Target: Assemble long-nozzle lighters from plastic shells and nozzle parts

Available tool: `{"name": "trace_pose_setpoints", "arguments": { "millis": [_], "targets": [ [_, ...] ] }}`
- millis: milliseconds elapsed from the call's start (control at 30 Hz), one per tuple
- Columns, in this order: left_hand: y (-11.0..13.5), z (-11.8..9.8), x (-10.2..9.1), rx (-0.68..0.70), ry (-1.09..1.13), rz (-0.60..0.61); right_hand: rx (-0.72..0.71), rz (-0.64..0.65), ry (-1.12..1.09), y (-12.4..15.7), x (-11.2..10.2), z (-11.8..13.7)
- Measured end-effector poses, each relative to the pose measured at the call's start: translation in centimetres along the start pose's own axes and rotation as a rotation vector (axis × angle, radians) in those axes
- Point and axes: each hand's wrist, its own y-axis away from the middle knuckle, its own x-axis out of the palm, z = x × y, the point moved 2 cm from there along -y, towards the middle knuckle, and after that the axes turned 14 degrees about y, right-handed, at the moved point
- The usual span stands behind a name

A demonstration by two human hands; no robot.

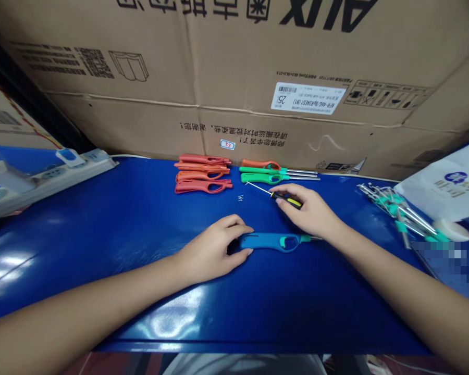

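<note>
A blue long-necked gas lighter (pixel 263 241) lies flat on the blue table, its metal tube pointing right. My left hand (pixel 222 247) grips the lighter's rear end between thumb and fingers. In my right hand (pixel 305 208) is a screwdriver with a black and yellow handle (pixel 293 201), its thin shaft pointing up and left. The screwdriver's tip is beside the green lighters (pixel 260 178), just above a few tiny screws (pixel 240 198) on the table. Whether a screw sits on the tip is too small to tell.
Red and orange lighter shells (pixel 203 186) are stacked at the back, left of the green lighters. Metal lighter tubes (pixel 410 216) lie at right near a white bag (pixel 445 182) and a tape roll (pixel 453 229). Power strips (pixel 50 177) stand left; a large cardboard box (pixel 148 120) walls the back.
</note>
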Motion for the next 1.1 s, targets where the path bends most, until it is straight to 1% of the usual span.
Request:
{"name": "trace_pose_setpoints", "arguments": {
  "millis": [67,100,133,233,267,300,367,467,533,633,733,800,933,1100],
  "targets": [
    [0.0,0.1,0.1,0.007,-0.003,0.006,-0.022,-0.075,-0.018,0.5,-1.5,0.8],
    [0.0,0.2,0.1,0.014,-0.002,0.010,-0.013,-0.104,-0.039,0.8,-2.2,1.3],
    [0.0,0.2,0.2,0.024,0.001,0.014,0.017,-0.105,-0.081,1.2,-2.8,1.8],
    [0.0,0.3,0.5,0.067,0.013,0.024,0.235,-0.028,-0.336,2.7,-3.8,2.9],
    [0.0,0.3,0.6,0.079,0.012,0.026,0.285,-0.047,-0.424,3.2,-3.9,3.2],
    [0.0,0.3,0.6,0.086,0.009,0.030,0.317,-0.064,-0.491,3.6,-3.9,3.4],
    [0.0,0.2,0.8,0.094,0.002,0.040,0.335,-0.112,-0.593,4.2,-3.7,3.6],
    [-0.1,0.0,0.8,0.087,0.027,0.032,0.352,-0.169,-0.678,4.4,-3.2,3.4],
    [-0.1,-0.1,0.8,0.051,0.099,-0.010,0.384,-0.209,-0.710,4.2,-2.9,3.0],
    [-0.3,0.1,0.6,-0.039,0.225,-0.126,0.428,-0.238,-0.739,3.8,-2.8,2.5],
    [-0.4,0.7,0.4,-0.115,0.369,-0.268,0.448,-0.229,-0.749,3.5,-2.6,2.0],
    [-0.5,1.0,0.3,-0.147,0.471,-0.324,0.454,-0.219,-0.747,3.5,-2.4,1.8],
    [-0.6,1.0,0.2,-0.163,0.555,-0.335,0.490,-0.178,-0.778,3.6,-1.7,1.4],
    [-0.5,0.6,0.0,-0.156,0.532,-0.313,0.525,-0.120,-0.850,3.9,-1.0,1.1]
  ]
}}
